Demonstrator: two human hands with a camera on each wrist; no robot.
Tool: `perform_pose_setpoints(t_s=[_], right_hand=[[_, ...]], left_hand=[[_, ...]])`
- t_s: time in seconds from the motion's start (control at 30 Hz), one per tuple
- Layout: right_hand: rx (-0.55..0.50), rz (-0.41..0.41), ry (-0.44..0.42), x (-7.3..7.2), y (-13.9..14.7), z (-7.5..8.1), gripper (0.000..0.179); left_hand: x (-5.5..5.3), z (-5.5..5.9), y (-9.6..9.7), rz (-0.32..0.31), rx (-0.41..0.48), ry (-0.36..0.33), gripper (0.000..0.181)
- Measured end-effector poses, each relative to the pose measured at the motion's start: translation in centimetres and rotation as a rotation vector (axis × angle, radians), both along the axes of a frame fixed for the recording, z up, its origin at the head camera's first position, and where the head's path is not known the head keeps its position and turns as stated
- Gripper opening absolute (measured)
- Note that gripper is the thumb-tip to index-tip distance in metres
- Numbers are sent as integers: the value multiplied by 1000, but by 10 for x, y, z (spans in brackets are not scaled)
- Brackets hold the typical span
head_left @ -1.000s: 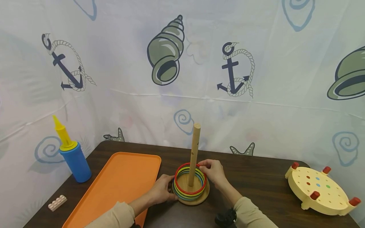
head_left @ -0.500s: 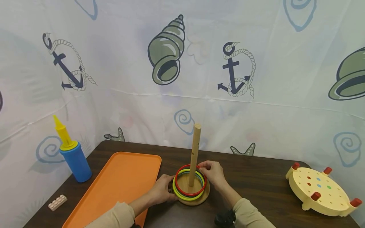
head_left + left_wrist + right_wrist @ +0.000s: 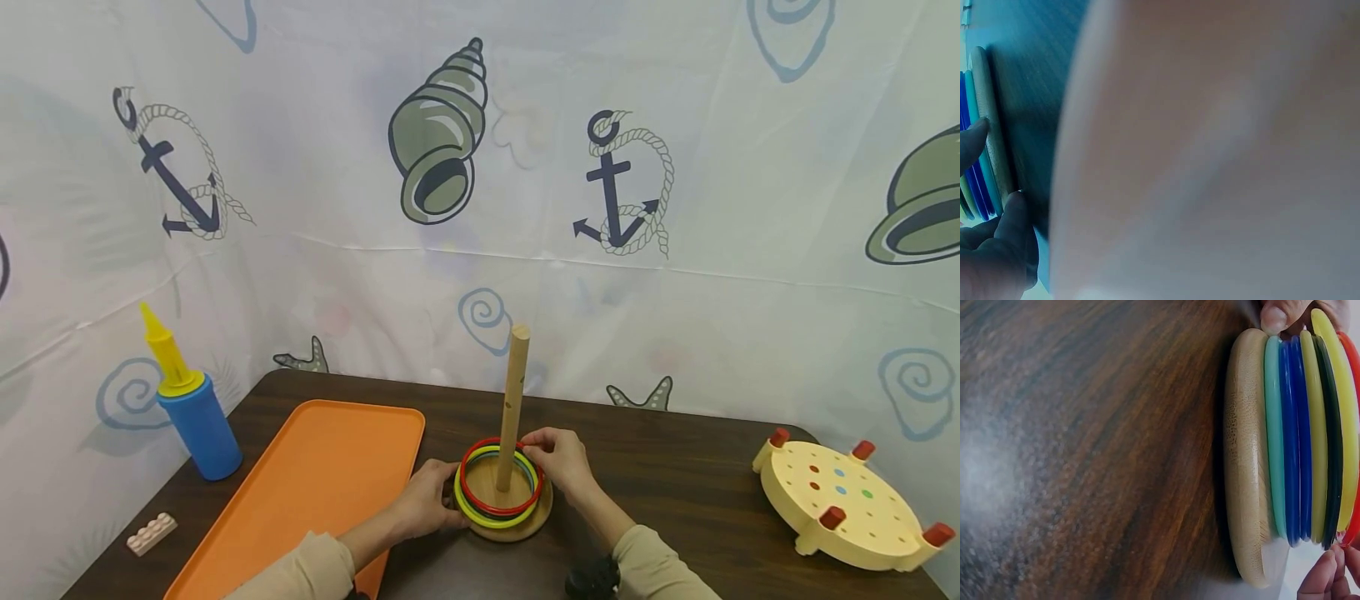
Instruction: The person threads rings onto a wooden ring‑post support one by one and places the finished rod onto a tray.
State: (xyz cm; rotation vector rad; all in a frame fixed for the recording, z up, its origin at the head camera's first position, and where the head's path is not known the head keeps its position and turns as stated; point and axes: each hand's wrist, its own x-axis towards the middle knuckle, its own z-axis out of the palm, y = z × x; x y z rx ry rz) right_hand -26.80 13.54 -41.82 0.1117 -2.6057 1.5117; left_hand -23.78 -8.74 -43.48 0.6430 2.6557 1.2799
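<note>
A round wooden base (image 3: 543, 508) with an upright wooden peg (image 3: 513, 408) stands on the table. Several coloured rings circle the peg: in the right wrist view a teal ring (image 3: 1274, 437) lies lowest, then blue ones, a yellow, a dark green, a brighter yellow ring (image 3: 1344, 425) and a red ring (image 3: 1355, 362) on top. My left hand (image 3: 426, 500) grips the base's left side, thumb and fingers spread along the edge. At the ring stack's back right, my right hand (image 3: 564, 462) pinches the red ring. The bright yellow ring sits unevenly, jutting toward the left hand.
An orange tray (image 3: 315, 467) lies left of the stand. Beyond it are a blue and yellow hand pump (image 3: 198, 425) and a pale pink toy brick (image 3: 152, 533). A cream pegboard with red-tipped legs (image 3: 840, 500) stands far right. A patterned cloth (image 3: 525, 208) hangs behind the table.
The red ring and my right hand have come down slightly. The bright yellow ring has shifted forward and now covers the lower rings in the head view. My left hand stays put.
</note>
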Motion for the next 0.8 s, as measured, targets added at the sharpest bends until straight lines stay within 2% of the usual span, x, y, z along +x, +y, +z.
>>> perform_pose_setpoints(t_s=[0.2, 0.47, 0.8], right_hand=[[23, 41, -11, 1, 0, 1, 14], [130, 128, 17, 0, -1, -1, 20], [159, 63, 79, -1, -3, -1, 14]], left_hand=[[0, 0, 0, 0, -3, 5, 73], [0, 0, 0, 2, 2, -7, 74], [0, -1, 0, 14, 22, -30, 74]])
